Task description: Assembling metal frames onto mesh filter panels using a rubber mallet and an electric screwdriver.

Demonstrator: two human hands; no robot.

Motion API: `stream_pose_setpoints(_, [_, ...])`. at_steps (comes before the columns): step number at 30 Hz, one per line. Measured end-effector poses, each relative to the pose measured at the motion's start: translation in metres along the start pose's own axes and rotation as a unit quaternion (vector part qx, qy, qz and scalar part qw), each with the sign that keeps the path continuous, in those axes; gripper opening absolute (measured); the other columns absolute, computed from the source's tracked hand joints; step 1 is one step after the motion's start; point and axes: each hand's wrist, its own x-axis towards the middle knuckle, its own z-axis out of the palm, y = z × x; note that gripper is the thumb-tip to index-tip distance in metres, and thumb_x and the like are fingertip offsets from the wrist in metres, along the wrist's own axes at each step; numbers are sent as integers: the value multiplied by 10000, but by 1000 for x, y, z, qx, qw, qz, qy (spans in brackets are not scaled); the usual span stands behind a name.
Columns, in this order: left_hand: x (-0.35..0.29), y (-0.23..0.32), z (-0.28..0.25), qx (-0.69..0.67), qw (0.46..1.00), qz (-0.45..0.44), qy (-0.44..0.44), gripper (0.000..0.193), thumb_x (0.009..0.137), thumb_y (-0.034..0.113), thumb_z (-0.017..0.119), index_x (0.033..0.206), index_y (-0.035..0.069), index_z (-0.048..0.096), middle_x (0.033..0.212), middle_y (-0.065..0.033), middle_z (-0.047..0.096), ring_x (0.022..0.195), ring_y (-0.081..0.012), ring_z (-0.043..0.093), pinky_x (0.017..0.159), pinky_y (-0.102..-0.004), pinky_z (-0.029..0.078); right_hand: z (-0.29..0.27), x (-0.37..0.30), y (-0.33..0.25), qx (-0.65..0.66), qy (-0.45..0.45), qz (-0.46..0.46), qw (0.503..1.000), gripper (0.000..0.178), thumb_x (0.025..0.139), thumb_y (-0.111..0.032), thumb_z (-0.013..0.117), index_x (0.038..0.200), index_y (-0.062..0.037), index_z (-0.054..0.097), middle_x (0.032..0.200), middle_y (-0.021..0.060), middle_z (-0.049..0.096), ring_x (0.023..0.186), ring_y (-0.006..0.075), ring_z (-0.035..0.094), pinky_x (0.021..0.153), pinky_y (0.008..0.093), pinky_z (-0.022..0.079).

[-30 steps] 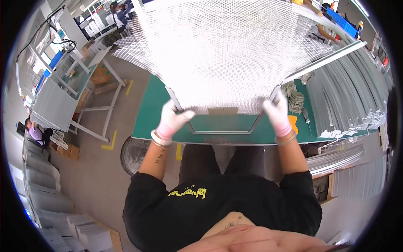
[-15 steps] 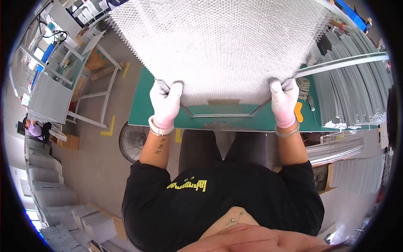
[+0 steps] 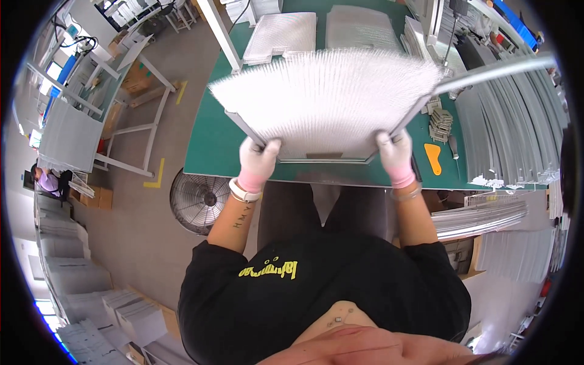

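A silvery expanded-metal mesh panel [image 3: 328, 97] is held over the green table by my gloved hands. Its near edge sits along the bottom bar of a grey metal frame [image 3: 246, 128], whose side bars run up beside the mesh. My left hand [image 3: 260, 158] is closed on the left bar and mesh edge, thumb on top. Likewise, my right hand [image 3: 394, 155] grips the frame and mesh at the right, where a long bar [image 3: 499, 74] extends to the far right. The fingers under the panel are hidden. A small dark rectangle [image 3: 324, 155] shows near the mesh's lower edge.
On the green table [image 3: 213, 149] lie a yellow-orange tool [image 3: 432, 159], a screwdriver [image 3: 453, 147] and stacked small metal brackets [image 3: 440, 125]. Mesh stacks [image 3: 283, 33] stand at the back, grey frame strips [image 3: 505, 128] at right. A floor fan [image 3: 204, 201] is at left.
The mesh has tipped and come lower, uncovering the table's back. Its near edge now lies closer to the frame's bottom bar. Both hands have moved inward and slightly toward me.
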Motion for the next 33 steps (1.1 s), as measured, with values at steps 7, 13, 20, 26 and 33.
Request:
stream_pose_setpoints(7, [-2,-15,-13,2,987,-137,-90,309,885,103,723,1148,-36,640,1027,-47,693,890,-109,630,794,-255,515,-8,-14,33,23,-15,47,998,396,939,-196,691,1243,35,585,1113,61,687,1010,123,621,903,290,488])
stream_pose_setpoints(13, [49,89,-26,-61,994,80,-42,351,835,158,736,1118,-35,657,1081,-90,679,904,-142,639,783,-259,513,-12,53,-87,-78,-9,29,997,333,926,-2,520,1254,23,567,1070,51,672,938,116,609,844,266,488])
stream_pose_setpoints(20, [31,106,9,-76,974,204,-56,255,949,225,667,871,-7,593,807,-101,606,745,-258,612,669,-368,503,-4,49,-97,11,29,-215,976,115,964,-84,554,929,5,618,833,156,688,758,230,658,718,340,533])
stream_pose_setpoints(26, [35,74,3,-326,708,280,-560,693,901,585,652,1201,-40,648,1159,-234,623,1122,-377,605,911,-536,488,-14,-16,-104,49,-131,-335,932,261,959,-275,652,866,-60,533,616,55,555,535,214,590,522,312,490])
stream_pose_setpoints(33, [20,-12,33,175,704,-17,-688,876,979,551,452,1525,-95,224,1619,-300,134,1522,-411,101,1238,-482,111,-41,-66,-100,28,-232,-352,906,361,962,-397,637,844,-73,530,929,110,678,828,223,690,610,336,550])
